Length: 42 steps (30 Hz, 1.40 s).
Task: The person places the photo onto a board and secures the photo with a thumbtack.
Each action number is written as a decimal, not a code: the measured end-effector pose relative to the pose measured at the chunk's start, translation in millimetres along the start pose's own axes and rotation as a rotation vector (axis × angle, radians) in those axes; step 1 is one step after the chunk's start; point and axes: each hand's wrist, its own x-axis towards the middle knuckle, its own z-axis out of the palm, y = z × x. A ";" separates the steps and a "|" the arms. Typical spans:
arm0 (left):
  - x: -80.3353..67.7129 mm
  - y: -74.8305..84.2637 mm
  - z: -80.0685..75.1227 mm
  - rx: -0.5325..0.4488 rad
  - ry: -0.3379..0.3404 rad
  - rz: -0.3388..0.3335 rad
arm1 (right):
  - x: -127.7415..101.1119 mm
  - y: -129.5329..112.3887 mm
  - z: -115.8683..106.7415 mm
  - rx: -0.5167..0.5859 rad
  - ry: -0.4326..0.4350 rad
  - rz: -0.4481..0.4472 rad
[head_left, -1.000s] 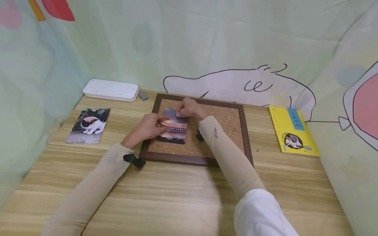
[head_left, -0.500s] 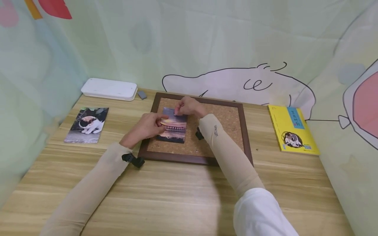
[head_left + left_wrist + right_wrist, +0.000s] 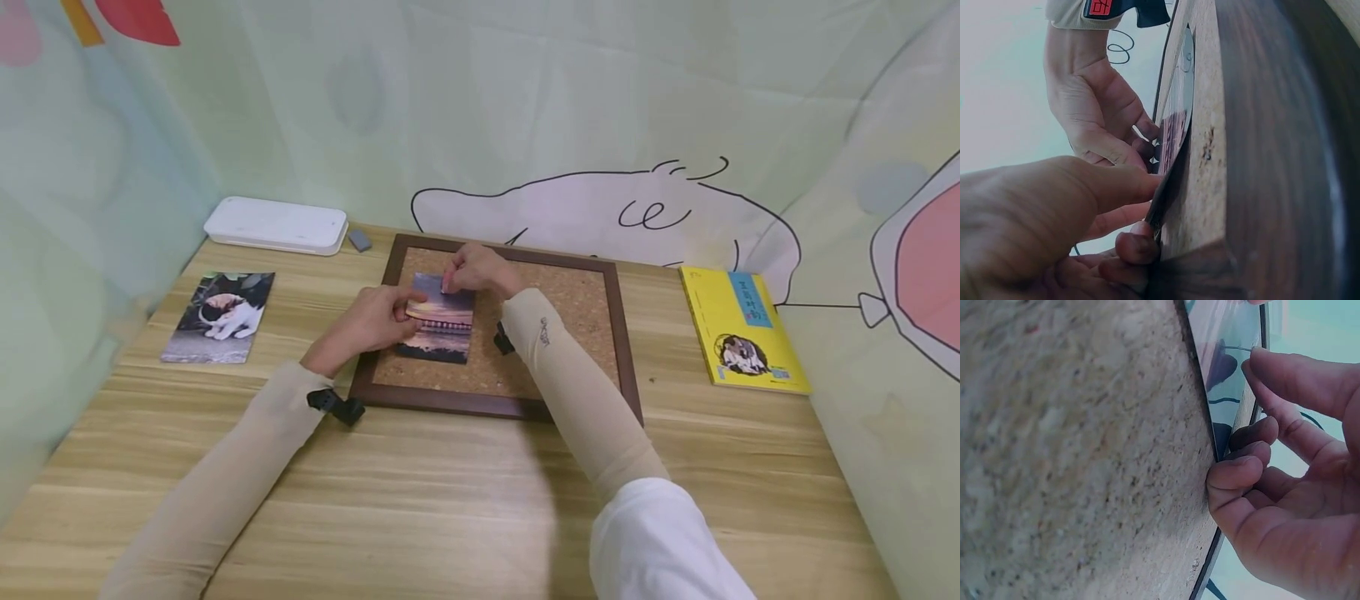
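At the far left of the wooden table lies a glossy cat photo, flat and untouched, with a smooth white rounded device and a small grey block beyond it near the printed fabric backdrop. Further right, the left hand pinches the left edge of the sunset photo, thumb on its face and fingers curled beneath, as the left wrist view shows. That thin, shiny photo lies on the left part of the cork board, its long axis running near to far, inside the dark wooden frame; the cork looks grainy and rough. The right hand sits at the photo's far edge, fingers curled with the tips pressed together there; what they pinch is too small to tell. Both hands touch the photo, the right at its top. Well apart on the right lies a yellow book.
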 end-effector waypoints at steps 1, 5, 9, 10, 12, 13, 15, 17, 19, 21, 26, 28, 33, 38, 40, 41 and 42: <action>0.0 -0.4 -0.1 0.001 0.001 0.000 | 0.1 -0.6 0.1 -0.005 0.002 0.002; 0.2 -1.6 0.0 0.007 0.002 0.002 | -0.2 -2.8 0.7 -0.050 0.007 0.010; -0.4 -1.0 -0.4 0.006 0.004 0.007 | -0.1 -4.1 2.0 -0.110 0.020 0.005; -0.6 -0.7 -0.6 0.005 0.003 0.008 | 0.1 -4.2 2.4 -0.126 0.025 0.002; -0.7 -0.3 -0.8 0.006 0.003 0.010 | 1.2 -4.1 3.1 -0.146 0.034 0.001; -0.6 0.2 -0.7 0.006 0.000 0.011 | 1.4 -3.6 3.3 -0.152 0.038 0.001; -0.3 0.4 -0.2 0.006 -0.005 0.009 | 1.6 -3.0 3.3 -0.150 0.041 0.008; 0.3 -0.4 0.7 0.010 -0.007 0.006 | 1.6 -2.7 2.9 -0.138 0.039 0.018; 0.5 -1.0 1.2 0.008 -0.008 0.001 | 1.0 -2.8 2.3 -0.131 0.034 0.022; 0.7 -1.6 1.4 0.010 -0.007 -0.001 | 0.7 -2.6 2.0 -0.124 0.034 0.025; 0.7 -2.1 -0.4 0.014 -0.007 0.015 | -0.4 -1.7 3.2 -0.139 0.057 -0.007; 0.2 -2.6 -1.8 0.017 -0.004 0.021 | -1.6 -1.1 4.3 -0.131 0.064 -0.031; -2.0 -2.7 -5.7 0.016 -0.002 0.033 | -9.8 2.3 4.0 -0.102 0.101 -0.083; -7.6 -3.6 -14.6 0.018 0.039 0.038 | -30.1 9.0 -9.2 -0.118 0.227 -0.127; -12.2 -5.7 -20.5 0.028 0.061 0.020 | -39.9 13.1 -16.8 -0.137 0.265 -0.145; -14.7 -7.2 -23.8 0.036 0.073 0.013 | -44.7 15.9 -20.4 -0.148 0.278 -0.151; -17.2 -9.2 -26.8 0.046 0.086 0.007 | -49.3 19.5 -23.8 -0.157 0.289 -0.154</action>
